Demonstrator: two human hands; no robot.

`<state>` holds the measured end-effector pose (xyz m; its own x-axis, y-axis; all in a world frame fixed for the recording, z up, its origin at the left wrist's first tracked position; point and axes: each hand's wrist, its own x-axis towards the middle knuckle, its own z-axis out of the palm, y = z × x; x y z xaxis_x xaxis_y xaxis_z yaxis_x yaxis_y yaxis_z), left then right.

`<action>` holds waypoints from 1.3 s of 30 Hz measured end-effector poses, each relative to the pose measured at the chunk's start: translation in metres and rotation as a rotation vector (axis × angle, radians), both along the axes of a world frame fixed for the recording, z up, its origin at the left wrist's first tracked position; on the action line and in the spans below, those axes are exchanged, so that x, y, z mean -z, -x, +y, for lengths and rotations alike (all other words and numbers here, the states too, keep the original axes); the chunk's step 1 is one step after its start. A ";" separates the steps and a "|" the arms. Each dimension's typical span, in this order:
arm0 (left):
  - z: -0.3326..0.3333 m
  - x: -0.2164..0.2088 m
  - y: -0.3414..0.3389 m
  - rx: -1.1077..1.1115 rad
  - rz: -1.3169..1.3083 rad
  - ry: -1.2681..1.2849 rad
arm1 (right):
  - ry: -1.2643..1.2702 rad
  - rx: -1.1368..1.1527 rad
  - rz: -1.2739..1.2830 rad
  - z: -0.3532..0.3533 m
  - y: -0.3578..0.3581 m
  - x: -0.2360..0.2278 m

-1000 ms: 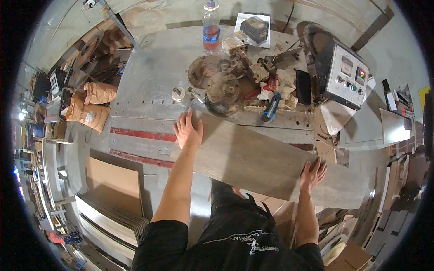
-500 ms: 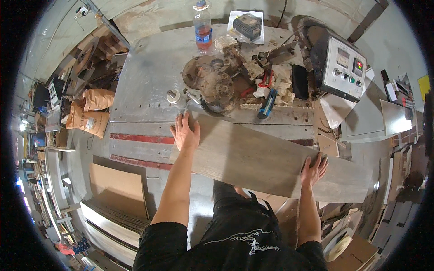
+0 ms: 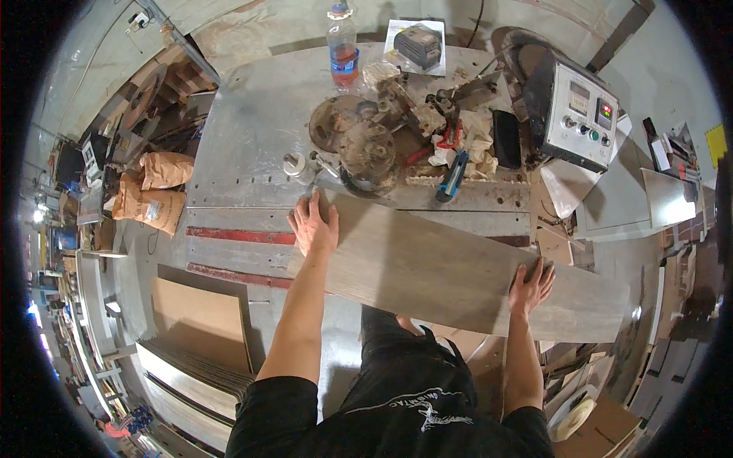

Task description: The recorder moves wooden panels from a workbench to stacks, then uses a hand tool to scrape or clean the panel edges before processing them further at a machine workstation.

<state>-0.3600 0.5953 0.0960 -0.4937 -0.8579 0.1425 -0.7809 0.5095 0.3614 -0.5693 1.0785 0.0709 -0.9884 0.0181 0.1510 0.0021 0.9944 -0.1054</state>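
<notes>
Shirt (image 3: 359, 431), one, black with white print, filled the lower middle of the view, nearest the camera. To its left stood one stack (image 3: 191, 374) of panels, too tightly layered to count, with one brown sheet (image 3: 200, 309) just beyond.

Two bare hands rested on one board (image 3: 427, 259), long and grey-brown, which slanted over the near edge of one metal table (image 3: 252, 130), its right end reaching past the table's right side. The left hand (image 3: 314, 229) lay palm down at the board's left end, fingers extended and slightly apart; the right hand (image 3: 530, 288) lay likewise on the board's right part. Whether any fingertip hooked over an edge could not be told. Two red strips (image 3: 240, 235) showed on the table left of the board.

Beyond the board stood one white bottle (image 3: 296, 166); to its right lay one metal assembly (image 3: 366, 149), one blue knife (image 3: 452, 177) and one black slab (image 3: 507, 140). Farther right stood one control box (image 3: 584, 114) with two displays. Two brown sacks (image 3: 149, 206) touched at far left.

Near the table's back edge, one clear bottle (image 3: 343, 57) of reddish liquid stood left of one dark device (image 3: 418, 47) on one white sheet (image 3: 395, 27).
</notes>
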 end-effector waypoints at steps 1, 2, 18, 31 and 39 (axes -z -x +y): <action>0.000 0.000 0.000 0.005 0.003 0.010 | 0.001 -0.003 0.005 0.001 0.000 0.001; 0.000 0.000 0.000 0.004 0.004 0.010 | 0.001 -0.003 0.006 0.001 0.000 0.002; 0.000 -0.001 -0.001 0.006 -0.019 0.009 | 0.017 -0.003 -0.010 0.000 0.000 -0.003; 0.000 0.001 -0.001 0.001 -0.028 0.003 | 0.011 -0.018 0.006 0.004 0.001 0.001; 0.003 -0.002 -0.001 -0.017 -0.028 0.014 | 0.010 -0.004 -0.027 0.003 0.000 -0.001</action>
<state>-0.3588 0.5981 0.0977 -0.4834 -0.8639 0.1413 -0.7989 0.5014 0.3322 -0.5692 1.0818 0.0716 -0.9921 0.0154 0.1242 0.0009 0.9933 -0.1157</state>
